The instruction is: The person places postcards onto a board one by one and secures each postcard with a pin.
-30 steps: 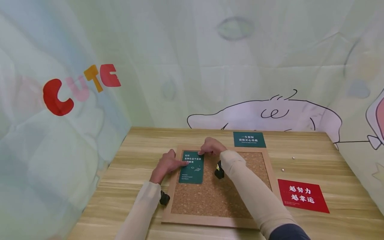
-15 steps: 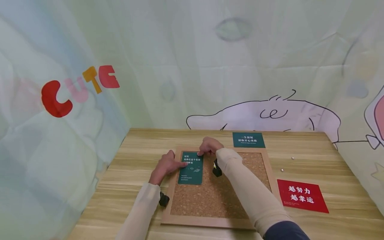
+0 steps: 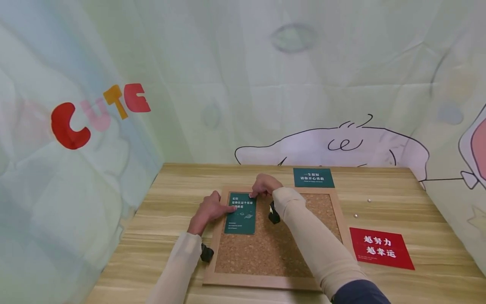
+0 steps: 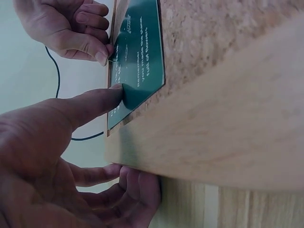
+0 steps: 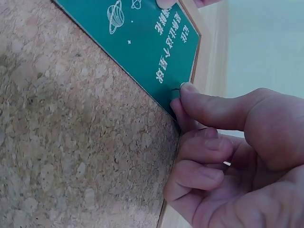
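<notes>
A framed cork board [image 3: 265,257] lies on the table, with a green card [image 3: 243,221] upright along its upper left inner edge. My left hand [image 3: 212,209] grips the board's left side. Its thumb [image 4: 107,97] presses on the card's face, while the other fingers [image 4: 137,190] curl against the outside of the wooden frame. At the card's upper right corner, my right hand [image 3: 265,185] pinches a pin between thumb and forefinger. A thin dark bit of the pin [image 5: 176,89] shows by the thumb tip; its head is hidden by the fingers.
Behind the board lies another green card [image 3: 314,177], and a red card [image 3: 381,248] is to its right. Two small round shiny pieces, one a silvery bead-like piece [image 3: 355,215], sit on the wooden table [image 3: 174,185]. A printed curtain [image 3: 212,84] hangs behind.
</notes>
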`<state>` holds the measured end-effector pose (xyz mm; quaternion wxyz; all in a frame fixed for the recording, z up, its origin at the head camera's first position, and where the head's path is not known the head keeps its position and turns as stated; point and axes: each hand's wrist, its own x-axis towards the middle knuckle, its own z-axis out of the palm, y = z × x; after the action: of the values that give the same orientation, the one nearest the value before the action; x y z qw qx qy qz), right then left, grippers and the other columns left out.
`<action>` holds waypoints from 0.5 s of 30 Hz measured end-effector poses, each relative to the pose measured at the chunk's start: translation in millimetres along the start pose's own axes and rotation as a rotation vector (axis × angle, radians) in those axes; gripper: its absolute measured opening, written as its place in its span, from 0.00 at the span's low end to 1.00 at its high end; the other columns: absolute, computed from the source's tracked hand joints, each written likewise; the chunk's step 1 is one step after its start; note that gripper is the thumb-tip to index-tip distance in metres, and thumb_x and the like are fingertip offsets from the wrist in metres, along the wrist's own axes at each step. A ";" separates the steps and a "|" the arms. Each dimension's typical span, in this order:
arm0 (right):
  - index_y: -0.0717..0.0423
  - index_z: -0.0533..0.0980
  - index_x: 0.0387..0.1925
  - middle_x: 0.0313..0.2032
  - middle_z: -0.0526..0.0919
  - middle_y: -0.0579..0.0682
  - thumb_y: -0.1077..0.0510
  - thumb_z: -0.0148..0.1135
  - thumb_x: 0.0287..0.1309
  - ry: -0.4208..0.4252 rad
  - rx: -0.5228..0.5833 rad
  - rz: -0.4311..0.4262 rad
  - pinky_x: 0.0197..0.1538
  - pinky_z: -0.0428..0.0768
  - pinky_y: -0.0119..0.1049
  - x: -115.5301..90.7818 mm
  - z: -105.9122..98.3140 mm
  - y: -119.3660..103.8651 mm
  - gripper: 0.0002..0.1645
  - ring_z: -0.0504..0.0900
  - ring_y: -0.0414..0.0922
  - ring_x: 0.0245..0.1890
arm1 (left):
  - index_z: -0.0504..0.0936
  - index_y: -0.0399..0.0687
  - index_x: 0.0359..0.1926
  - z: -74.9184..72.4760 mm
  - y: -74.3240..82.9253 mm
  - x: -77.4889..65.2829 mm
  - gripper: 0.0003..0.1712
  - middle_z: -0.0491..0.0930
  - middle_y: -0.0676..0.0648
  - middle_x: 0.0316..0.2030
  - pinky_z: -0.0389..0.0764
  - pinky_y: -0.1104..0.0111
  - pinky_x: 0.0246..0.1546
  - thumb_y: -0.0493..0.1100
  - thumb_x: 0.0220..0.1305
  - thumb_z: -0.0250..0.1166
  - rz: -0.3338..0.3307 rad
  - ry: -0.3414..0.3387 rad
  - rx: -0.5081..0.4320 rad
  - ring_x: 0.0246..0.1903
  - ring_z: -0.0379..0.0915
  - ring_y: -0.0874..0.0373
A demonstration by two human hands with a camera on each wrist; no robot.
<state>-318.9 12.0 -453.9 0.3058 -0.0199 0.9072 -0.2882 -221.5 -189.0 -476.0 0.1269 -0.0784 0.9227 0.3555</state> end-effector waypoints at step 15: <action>0.60 0.80 0.21 0.13 0.66 0.46 0.56 0.74 0.62 0.000 0.028 -0.007 0.19 0.61 0.31 1.5 0.3 2.7 0.18 0.64 0.40 0.13 | 0.70 0.34 0.55 -1.0 1.5 -0.4 0.35 0.78 0.37 0.38 0.82 0.59 0.35 0.53 0.62 0.76 0.003 -0.009 0.004 0.35 0.80 0.46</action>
<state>-319.6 13.8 -456.3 0.3051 -0.0187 0.9029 -0.3022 -221.6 -188.5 -474.2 0.1305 -0.0750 0.9230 0.3542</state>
